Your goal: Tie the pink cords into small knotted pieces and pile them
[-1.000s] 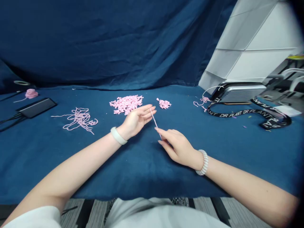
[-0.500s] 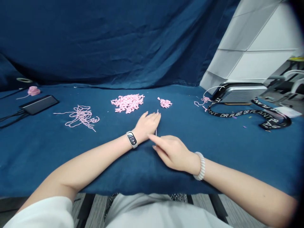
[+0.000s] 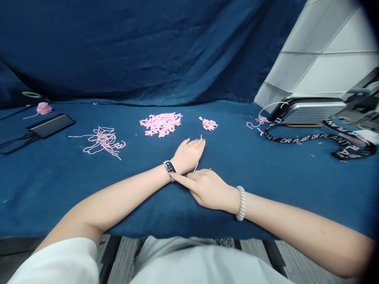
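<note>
At the right of the frame, a black strap (image 3: 304, 139) carries white capital lettering that repeats "DR PLANT" along its length. Nearer the right edge, where the strap bends and folds, the same wording is broken up: "PLANT" runs at a slant and larger letters read "PLA". The lit screen of the wrist band (image 3: 169, 168), near the centre, shows marks too small to read.
</note>
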A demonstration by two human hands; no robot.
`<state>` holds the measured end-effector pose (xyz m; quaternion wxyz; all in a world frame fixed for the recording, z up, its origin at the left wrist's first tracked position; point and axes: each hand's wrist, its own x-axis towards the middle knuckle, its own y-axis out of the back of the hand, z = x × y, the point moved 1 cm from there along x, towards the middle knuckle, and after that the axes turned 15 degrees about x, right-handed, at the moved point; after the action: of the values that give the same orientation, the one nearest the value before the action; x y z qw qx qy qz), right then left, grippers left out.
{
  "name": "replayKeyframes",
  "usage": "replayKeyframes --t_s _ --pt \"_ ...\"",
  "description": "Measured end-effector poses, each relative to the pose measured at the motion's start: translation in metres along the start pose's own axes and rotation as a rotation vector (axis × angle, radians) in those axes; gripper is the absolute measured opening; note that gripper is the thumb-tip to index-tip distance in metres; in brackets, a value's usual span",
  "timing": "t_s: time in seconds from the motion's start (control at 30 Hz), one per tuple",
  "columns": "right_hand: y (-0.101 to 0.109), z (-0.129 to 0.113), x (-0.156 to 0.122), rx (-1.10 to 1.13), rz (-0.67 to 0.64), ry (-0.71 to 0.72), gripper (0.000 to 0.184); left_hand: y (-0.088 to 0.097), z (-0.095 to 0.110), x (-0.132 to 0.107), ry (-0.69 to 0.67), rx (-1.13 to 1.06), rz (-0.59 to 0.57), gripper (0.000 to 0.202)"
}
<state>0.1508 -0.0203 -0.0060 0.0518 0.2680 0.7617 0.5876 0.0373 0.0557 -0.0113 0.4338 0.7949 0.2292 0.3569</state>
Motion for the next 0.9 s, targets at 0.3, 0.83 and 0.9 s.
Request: replayKeyframes --t_s 0.3,0.83,0.9 --pt "0.001 0.005 -0.004 0.139 0.105 0.021 0.051 0.002 0.0 0.0 0.001 0.014 -0.035 0.043" --pt "0.008 0.005 -0.005 0.155 0.208 0.056 0.04 0.004 0.001 0.001 0.002 0.008 -0.027 0.041" --pt "0.007 0.004 -0.004 0.163 0.168 0.06 0.043 0.003 0.001 0.001 -0.001 0.015 -0.02 0.041"
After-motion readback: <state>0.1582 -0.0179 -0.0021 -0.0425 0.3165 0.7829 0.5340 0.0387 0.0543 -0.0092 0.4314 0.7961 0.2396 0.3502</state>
